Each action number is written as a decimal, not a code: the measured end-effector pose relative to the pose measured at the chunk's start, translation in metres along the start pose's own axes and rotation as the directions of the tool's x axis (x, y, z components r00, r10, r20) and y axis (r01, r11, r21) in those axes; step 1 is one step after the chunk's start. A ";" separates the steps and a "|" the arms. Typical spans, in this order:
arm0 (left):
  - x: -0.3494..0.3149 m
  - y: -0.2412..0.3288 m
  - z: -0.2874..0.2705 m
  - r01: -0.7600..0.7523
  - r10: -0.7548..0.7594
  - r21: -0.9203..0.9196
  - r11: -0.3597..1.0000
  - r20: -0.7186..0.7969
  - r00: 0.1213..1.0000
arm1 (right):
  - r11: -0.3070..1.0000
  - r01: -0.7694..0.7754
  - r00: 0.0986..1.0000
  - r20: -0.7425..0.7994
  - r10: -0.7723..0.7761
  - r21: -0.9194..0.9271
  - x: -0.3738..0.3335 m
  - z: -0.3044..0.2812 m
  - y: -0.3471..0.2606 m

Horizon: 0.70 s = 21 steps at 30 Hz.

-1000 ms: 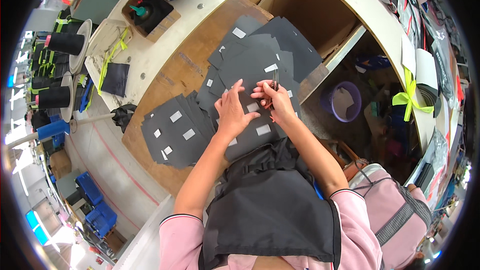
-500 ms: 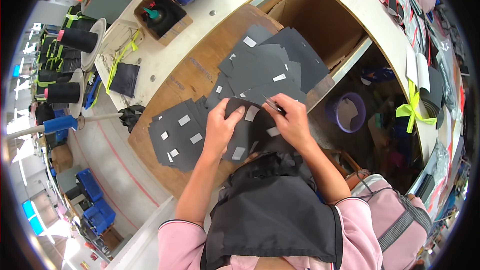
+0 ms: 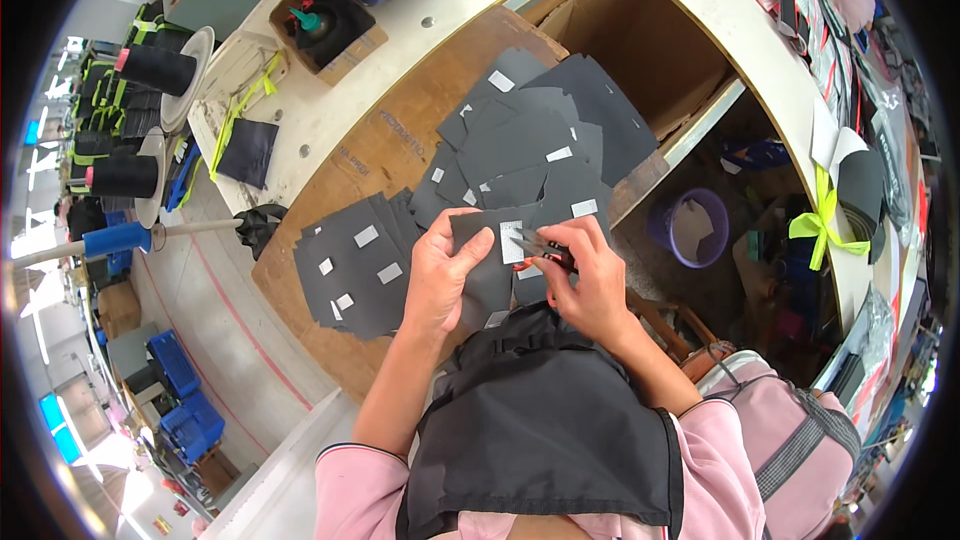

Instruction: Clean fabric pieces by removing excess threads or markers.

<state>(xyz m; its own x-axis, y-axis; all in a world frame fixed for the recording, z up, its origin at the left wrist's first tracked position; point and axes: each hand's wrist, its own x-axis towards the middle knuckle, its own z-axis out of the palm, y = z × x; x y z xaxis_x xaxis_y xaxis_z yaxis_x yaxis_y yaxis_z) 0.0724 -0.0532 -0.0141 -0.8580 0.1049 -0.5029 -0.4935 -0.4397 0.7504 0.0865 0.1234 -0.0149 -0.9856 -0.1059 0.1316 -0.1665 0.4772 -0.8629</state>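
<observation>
My left hand (image 3: 445,265) pinches the upper left edge of a dark grey fabric piece (image 3: 478,278) between thumb and fingers. A white rectangular patch (image 3: 511,242) shows on that piece. In my right hand (image 3: 592,275) is a pair of thread snips (image 3: 545,248), dark with a bit of orange-red. Its tips point left and lie at the white patch. Just beyond my hands, a spread heap of grey fabric pieces (image 3: 515,145) covers part of the brown board, some with white patches. Left of my left hand lies a second overlapping pile of grey pieces (image 3: 345,255).
The brown wooden board (image 3: 330,175) slants across the white table. An open cardboard box (image 3: 625,40) stands at the far right, with a purple bin (image 3: 690,230) lower down. Black thread cones (image 3: 160,72) stand at the left. A boxed bottle (image 3: 312,22) sits at the back.
The fabric piece has been turned so its white patch faces up between my hands. My right hand has turned, bringing the snips down to the patch.
</observation>
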 end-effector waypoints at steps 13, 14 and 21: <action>-0.011 0.008 0.009 -0.140 0.140 0.197 0.970 0.013 0.990 | 0.953 0.247 0.945 -0.174 -0.277 -0.177 0.000 0.001 0.005; -0.011 0.007 0.008 -0.153 0.151 0.214 0.965 0.025 0.988 | 0.956 0.245 0.959 -0.100 -0.263 -0.163 0.001 -0.003 -0.001; -0.014 0.013 0.003 -0.100 0.101 0.186 0.977 0.005 0.995 | 0.992 0.113 0.978 -0.185 -0.100 0.062 0.012 -0.004 0.016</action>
<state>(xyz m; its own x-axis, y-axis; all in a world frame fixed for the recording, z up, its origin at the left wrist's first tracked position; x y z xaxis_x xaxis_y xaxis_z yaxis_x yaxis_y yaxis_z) 0.0776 -0.0571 0.0038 -0.9042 0.0648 -0.4221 -0.4228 -0.2742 0.8638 0.0717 0.1335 -0.0250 -0.9522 0.0101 0.3053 -0.2750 0.4067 -0.8712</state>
